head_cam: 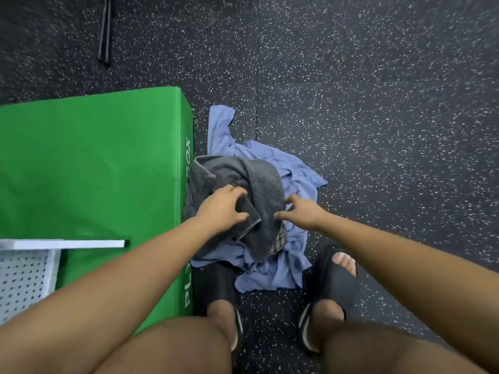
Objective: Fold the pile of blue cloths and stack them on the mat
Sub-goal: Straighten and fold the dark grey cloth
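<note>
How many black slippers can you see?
2. The left slipper sits beside the green mat, its front hidden by the blue cloths. The right slipper is on the pile's other side, toes poking out. None seem hidden.

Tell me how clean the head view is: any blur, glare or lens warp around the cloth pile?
Head view: even light, no glare; the grey towel and blue cloths at centre are fairly sharp; floor speckles smear toward the corners; the wide-angle lens bows the edges of the green mat.
</note>
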Motion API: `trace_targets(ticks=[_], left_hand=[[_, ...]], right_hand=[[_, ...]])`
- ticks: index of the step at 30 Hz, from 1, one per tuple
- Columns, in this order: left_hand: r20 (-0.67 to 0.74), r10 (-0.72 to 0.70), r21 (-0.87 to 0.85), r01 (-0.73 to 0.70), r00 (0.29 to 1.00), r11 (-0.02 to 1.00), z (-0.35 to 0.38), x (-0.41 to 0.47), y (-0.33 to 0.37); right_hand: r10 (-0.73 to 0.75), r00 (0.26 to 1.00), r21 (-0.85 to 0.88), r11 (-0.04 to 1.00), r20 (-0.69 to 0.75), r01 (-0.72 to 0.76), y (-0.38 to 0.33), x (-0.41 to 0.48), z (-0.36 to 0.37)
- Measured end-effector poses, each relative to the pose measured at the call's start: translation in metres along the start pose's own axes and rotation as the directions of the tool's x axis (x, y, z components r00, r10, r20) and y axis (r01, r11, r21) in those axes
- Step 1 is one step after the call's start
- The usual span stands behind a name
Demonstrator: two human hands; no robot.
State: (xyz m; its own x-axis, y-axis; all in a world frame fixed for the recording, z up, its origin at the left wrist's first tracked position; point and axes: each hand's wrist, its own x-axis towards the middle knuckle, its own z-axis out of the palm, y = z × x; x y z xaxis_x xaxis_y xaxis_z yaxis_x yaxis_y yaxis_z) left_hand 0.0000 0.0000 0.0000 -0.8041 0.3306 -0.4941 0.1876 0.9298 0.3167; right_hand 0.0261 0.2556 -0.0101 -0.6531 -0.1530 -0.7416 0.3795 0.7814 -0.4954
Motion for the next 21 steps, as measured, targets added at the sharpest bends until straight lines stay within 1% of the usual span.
trace_targets(ticks=[1,3,5,8,12,14,16,17,19,21], left_hand=[[-0.008,0.028,0.055,-0.028,1.000,0.998,0.005,-0.004,0.003],[-0.032,0.059,0.183,-0.052,0.998,0.982,0.014,-0.007,0.008],[-0.030,0.070,0.222,-0.062,0.997,0.973,0.023,-0.007,0.013],[-0.074,0.102,0.237,-0.082,0.992,0.968,0.026,0.001,0.015],[-0.047,0.230,0.371,-0.197,0.972,0.908,0.022,0.007,0.017],[-0.035,0.248,0.383,-0.216,0.968,0.898,0.015,0.006,0.017],[-0.041,0.250,0.322,-0.224,0.967,0.920,-0.001,0.005,0.017],[-0.048,0.241,0.254,-0.222,0.969,0.941,-0.011,0.004,0.019],[-0.097,0.189,0.027,-0.187,0.977,0.982,-0.036,0.001,0.025],[-0.173,0.133,-0.174,-0.163,0.976,0.971,-0.066,-0.004,0.035]], right_hand=[[0.010,1.000,0.053,0.999,-0.003,-0.010,0.002,-0.002,0.006],[0.030,0.999,0.068,0.997,-0.032,-0.027,0.004,-0.007,0.012],[0.036,0.998,0.053,0.998,-0.052,-0.033,0.007,-0.010,0.018],[0.031,0.996,0.064,0.998,-0.079,-0.026,0.007,-0.011,0.019],[0.007,0.997,0.064,0.998,-0.075,-0.002,0.000,-0.013,0.013],[-0.007,0.996,0.042,0.999,-0.087,0.011,-0.006,-0.018,0.008],[-0.032,0.992,0.017,0.999,-0.119,0.034,-0.015,-0.024,-0.001],[-0.053,0.990,0.006,0.999,-0.133,0.054,-0.021,-0.028,-0.005],[-0.126,0.981,-0.022,0.992,-0.151,0.124,-0.035,-0.041,-0.016],[-0.196,0.969,-0.016,0.981,-0.153,0.196,-0.053,-0.056,-0.031]])
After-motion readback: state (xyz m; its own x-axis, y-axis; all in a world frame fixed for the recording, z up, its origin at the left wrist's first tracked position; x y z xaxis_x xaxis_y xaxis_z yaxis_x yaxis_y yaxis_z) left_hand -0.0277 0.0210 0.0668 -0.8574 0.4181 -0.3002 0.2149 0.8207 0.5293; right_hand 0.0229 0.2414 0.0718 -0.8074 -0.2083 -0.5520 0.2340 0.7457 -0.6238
